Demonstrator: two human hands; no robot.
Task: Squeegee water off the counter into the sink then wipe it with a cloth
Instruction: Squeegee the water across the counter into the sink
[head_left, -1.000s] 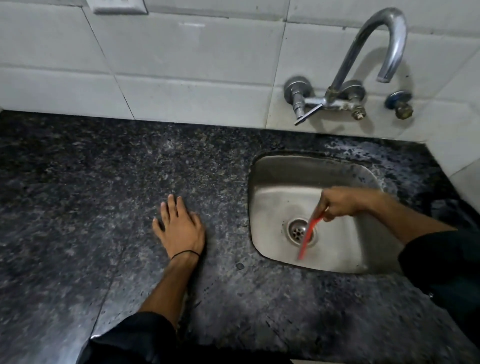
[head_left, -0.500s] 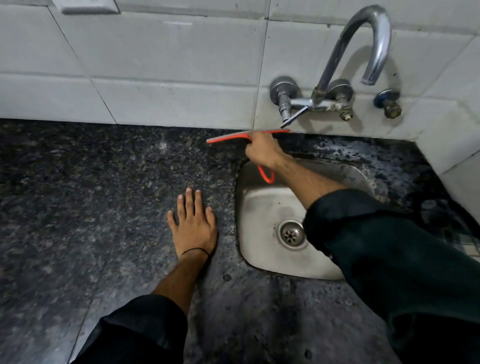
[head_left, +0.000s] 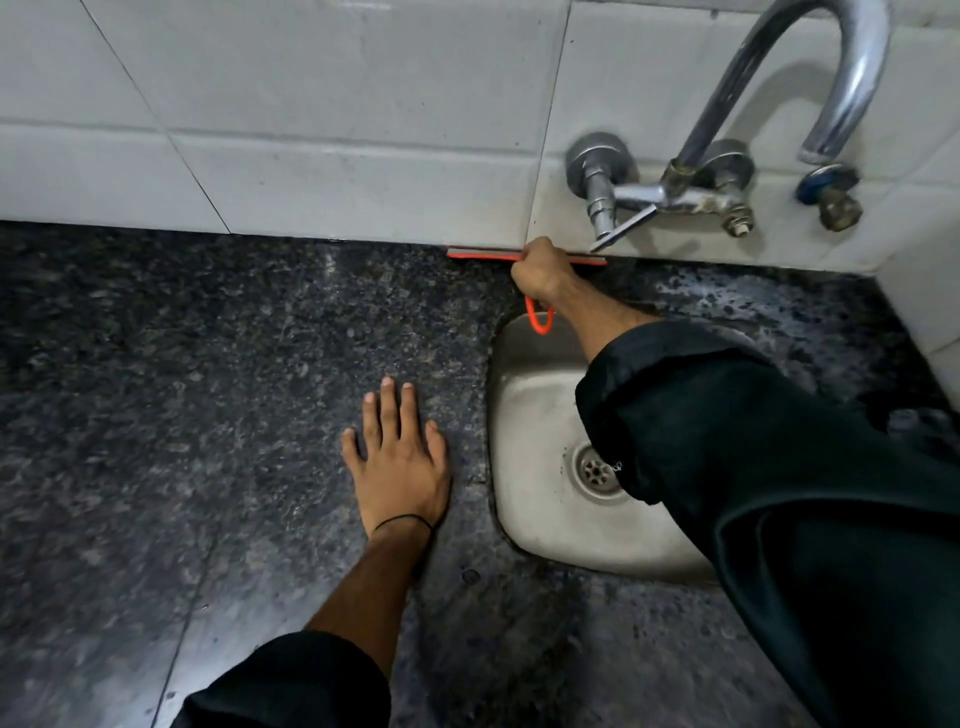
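My right hand (head_left: 540, 273) grips an orange squeegee (head_left: 480, 253) by its handle. The blade lies flat along the back of the dark granite counter (head_left: 208, 389), right where it meets the white tiled wall, just behind the sink's far left corner. The handle's orange loop (head_left: 539, 318) hangs below my fist over the sink rim. The steel sink (head_left: 540, 415) sits to the right, its drain (head_left: 597, 470) partly hidden by my dark sleeve. My left hand (head_left: 400, 462) rests flat on the counter beside the sink's left edge, fingers spread, holding nothing. No cloth is in view.
A chrome wall tap (head_left: 779, 104) with a curved spout arches over the sink, its lever (head_left: 623, 226) just right of my right hand. A second valve (head_left: 831, 195) sits further right. A tiled side wall (head_left: 930, 291) closes the counter at right. Wet speckles show behind the sink.
My right hand lifted the squeegee out of the sink and carried it up to the back wall, lowering the blade onto the counter. The left hand stayed put. The view moved closer.
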